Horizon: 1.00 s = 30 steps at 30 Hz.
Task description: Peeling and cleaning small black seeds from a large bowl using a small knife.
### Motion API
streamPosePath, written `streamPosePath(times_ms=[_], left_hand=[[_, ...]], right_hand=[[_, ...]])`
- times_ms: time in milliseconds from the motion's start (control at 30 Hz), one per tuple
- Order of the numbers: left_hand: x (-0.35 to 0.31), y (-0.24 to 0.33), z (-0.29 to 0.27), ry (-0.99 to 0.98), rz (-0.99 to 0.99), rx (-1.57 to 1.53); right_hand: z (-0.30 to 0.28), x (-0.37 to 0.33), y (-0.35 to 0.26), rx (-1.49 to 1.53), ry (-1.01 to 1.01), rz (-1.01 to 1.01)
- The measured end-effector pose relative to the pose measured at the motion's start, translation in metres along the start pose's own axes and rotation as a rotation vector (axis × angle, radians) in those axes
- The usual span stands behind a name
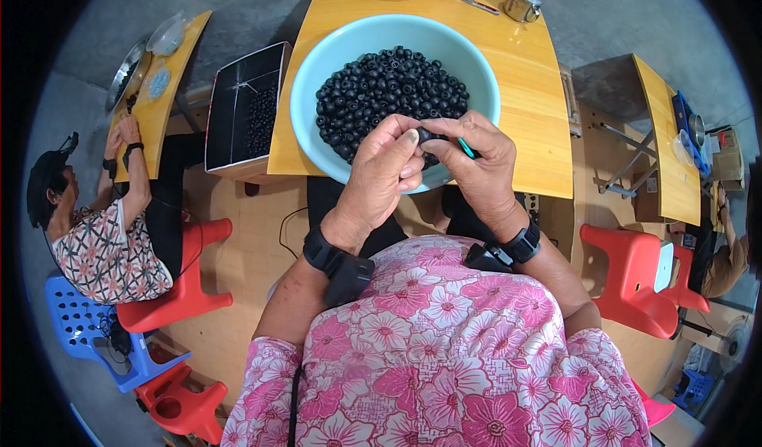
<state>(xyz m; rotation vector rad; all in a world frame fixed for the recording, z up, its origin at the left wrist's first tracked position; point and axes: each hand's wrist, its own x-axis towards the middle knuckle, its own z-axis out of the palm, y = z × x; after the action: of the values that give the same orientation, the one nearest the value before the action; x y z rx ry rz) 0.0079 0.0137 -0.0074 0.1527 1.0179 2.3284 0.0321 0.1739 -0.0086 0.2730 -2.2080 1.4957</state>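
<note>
Head view is showing your left hand (386,169) curled in, its thumb and fingers pinching one small black bead (424,135) at the near rim of the light blue basin (317,74), and just to its right your right hand (476,161) is closing on the same bead from the other side while gripping a thin teal tool (468,148) between thumb and forefinger. You are holding the work right over the basin, which is a sound place for it, since a dropped piece would most likely be falling back among the rest rather than onto the floor. To do this well, you are probably best keeping the left fingertips steady and letting only the right hand move the tool, with both wrists staying close together so the small thing is not twisting out of the pinch. The bead itself is looking round, matte and dark, largely hidden by your fingertips, so I cannot tell whether it has a hole or which way it is facing. Just beyond both hands, the heap of black beads (389,90) is filling the middle of the basin, all much alike in size and colour. Farther beyond your right hand, a small metal cup (522,2) is standing at the far edge of the yellow table (540,105), well apart from the work.
</note>
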Motion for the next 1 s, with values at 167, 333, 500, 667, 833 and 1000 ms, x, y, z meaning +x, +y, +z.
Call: streamPosePath(times_ms=[167,333,500,667,833,1000], left_hand=[[-0.002,-0.006,-0.003,-0.007,0.001,-0.063],[-0.004,-0.008,0.004,0.044,0.012,-0.121],[-0.003,-0.012,0.002,0.040,-0.006,-0.125],[-0.003,-0.011,0.001,0.008,-0.012,-0.137],[-0.003,-0.007,0.004,0.073,-0.029,-0.131],[-0.002,-0.003,0.000,0.018,0.035,-0.101]], right_hand=[[0.000,-0.001,-0.006,-0.108,0.069,-0.130],[0.000,-0.002,-0.008,-0.195,0.086,-0.203],[-0.003,-0.003,-0.010,-0.221,0.080,-0.233],[-0.004,-0.003,-0.011,-0.230,0.095,-0.269],[-0.010,-0.002,-0.015,-0.242,-0.001,-0.310],[-0.018,0.000,-0.017,-0.243,-0.075,-0.279]])
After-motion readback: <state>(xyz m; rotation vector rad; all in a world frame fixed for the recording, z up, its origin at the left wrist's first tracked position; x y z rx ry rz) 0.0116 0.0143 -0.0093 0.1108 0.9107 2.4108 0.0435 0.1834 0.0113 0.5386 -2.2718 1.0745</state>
